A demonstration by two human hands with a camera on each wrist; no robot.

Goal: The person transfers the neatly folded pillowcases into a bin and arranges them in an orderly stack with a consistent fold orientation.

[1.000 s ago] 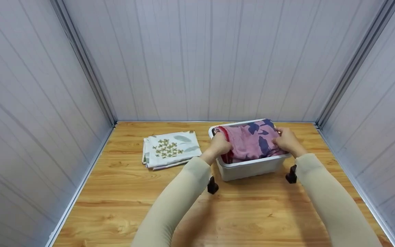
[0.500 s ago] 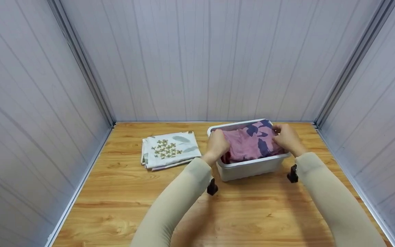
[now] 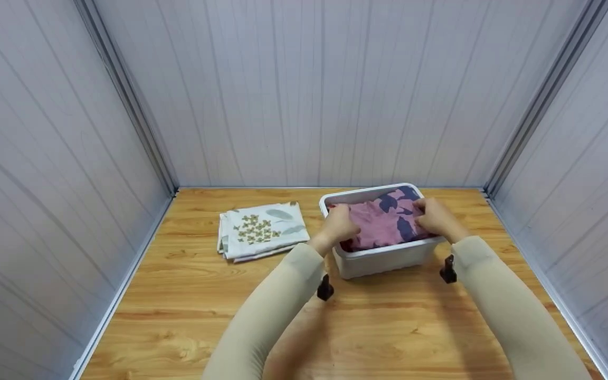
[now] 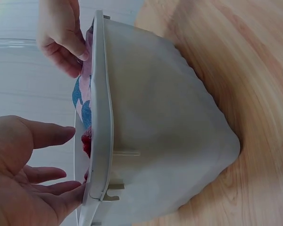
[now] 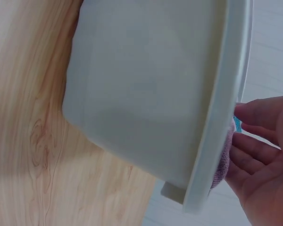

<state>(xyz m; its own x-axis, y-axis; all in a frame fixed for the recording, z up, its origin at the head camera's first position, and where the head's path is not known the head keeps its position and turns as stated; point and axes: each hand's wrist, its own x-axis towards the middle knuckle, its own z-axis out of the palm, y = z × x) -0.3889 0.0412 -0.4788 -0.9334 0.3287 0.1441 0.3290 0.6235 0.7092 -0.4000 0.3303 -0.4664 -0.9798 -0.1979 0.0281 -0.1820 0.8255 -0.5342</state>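
A folded pink cloth with dark blue patches [image 3: 380, 224] lies in a white plastic bin [image 3: 388, 262], below much of the rim. My left hand [image 3: 338, 224] is over the bin's left end; in the left wrist view, its thumb is held apart from loosely bent fingers [image 4: 54, 188] at the rim, beside a red edge of cloth [image 4: 87, 141]. At the opposite end, my right hand [image 3: 438, 217] touches the cloth with extended fingers [image 5: 254, 150]. Parts of its fingertips are hidden by the rim in the right wrist view.
A folded white cloth with yellow flowers and grey-green leaves [image 3: 262, 230] lies left of the bin on the wooden table [image 3: 388, 327]. Pale panel walls [image 3: 304, 95] stand behind and at both sides.
The pink cloth has settled lower and flatter in the bin, covering more of the red edge. My left hand rose slightly, then lowered again; my right hand stayed near the right end.
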